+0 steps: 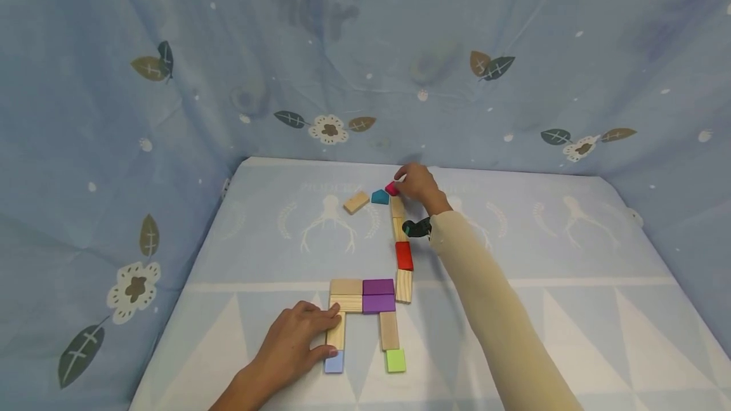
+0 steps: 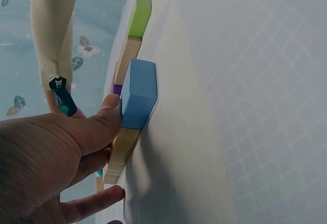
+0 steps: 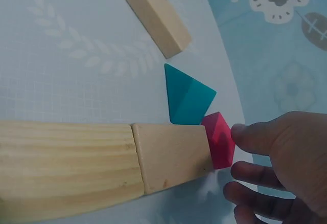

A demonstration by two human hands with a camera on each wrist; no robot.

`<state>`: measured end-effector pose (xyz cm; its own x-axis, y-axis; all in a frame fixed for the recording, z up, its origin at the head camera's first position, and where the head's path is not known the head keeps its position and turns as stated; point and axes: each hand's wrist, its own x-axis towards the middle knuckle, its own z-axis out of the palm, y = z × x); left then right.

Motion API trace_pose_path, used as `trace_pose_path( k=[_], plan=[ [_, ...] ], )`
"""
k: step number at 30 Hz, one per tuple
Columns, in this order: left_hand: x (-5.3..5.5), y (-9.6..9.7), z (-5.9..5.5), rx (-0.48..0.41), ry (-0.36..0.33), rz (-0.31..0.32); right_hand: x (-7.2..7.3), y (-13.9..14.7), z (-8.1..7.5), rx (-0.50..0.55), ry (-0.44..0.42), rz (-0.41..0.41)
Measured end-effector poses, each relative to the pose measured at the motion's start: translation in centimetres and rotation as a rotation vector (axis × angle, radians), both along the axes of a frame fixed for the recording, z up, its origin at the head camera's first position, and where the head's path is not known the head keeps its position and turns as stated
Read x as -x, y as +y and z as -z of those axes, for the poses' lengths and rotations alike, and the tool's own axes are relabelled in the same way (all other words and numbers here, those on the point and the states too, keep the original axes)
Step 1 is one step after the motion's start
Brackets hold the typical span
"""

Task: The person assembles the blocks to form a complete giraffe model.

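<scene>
At the far end of a row of blocks, my right hand (image 1: 419, 184) has its thumb at the edge of a small pink-red block (image 3: 220, 142). Its other fingers extend alongside in the right wrist view. That block meets the end of a plain wooden block (image 3: 171, 155), and a teal triangular block (image 3: 189, 97) sits against the same corner. Nearer me, my left hand (image 1: 294, 338) rests with relaxed fingers beside the blue block (image 2: 139, 93) and touches a wooden block (image 1: 335, 333). Two purple blocks (image 1: 379, 287) lie just beyond, right of the left hand.
A loose wooden block (image 1: 356, 202) lies left of the teal one. The row also has a red block (image 1: 403, 255). A green block (image 1: 395, 361) ends the right leg of the near shape. Patterned blue cloth (image 1: 365, 68) rises behind the table.
</scene>
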<state>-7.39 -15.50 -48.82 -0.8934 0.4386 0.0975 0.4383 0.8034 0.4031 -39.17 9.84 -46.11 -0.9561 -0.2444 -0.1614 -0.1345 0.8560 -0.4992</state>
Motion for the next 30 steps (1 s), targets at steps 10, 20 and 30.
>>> trace_pose_path(
  k=[10, 20, 30],
  plan=[
    [-0.06, 0.13, 0.05, -0.015, -0.032, -0.003, 0.18, 0.27, 0.71, -0.064, -0.001, 0.031],
    [-0.01, -0.04, 0.02, -0.008, -0.013, -0.004, -0.07, 0.39, 0.35, -0.063, -0.022, 0.03],
    [0.08, -0.09, 0.13, -0.012, -0.004, 0.001, -0.11, -0.43, 0.22, -0.036, 0.054, -0.066]
  ],
)
